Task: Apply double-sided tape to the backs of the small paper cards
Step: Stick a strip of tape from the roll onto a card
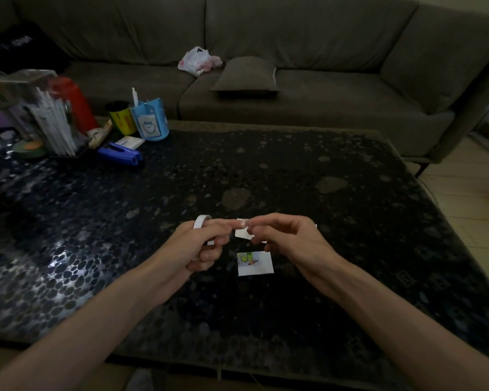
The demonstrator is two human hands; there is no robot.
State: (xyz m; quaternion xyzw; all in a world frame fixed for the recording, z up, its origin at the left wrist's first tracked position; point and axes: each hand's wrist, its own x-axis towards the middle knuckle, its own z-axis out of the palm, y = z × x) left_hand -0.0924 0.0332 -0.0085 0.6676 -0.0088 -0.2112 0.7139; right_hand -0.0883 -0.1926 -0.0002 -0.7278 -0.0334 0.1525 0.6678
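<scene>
Left hand (201, 244): fingers curled round roll (201, 220), forefinger stretched out
Right hand (285, 235): fingertips pinch tape end (242, 220) at left forefinger's tip
Blank card (242, 234): just under those fingertips
Printed card (256, 263): on table (336, 249), nearer than the fingers

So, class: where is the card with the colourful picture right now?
In the head view, the picture card lies face up on the dark table, between the left hand and right hand.

The left hand (201, 244) grips a tape roll (201, 221), its forefinger reaching the right hand (285, 238), which pinches a tape strip (242, 220) above a blank card (242, 234). A printed card (255, 263) lies on the table (294, 170) nearby.
</scene>
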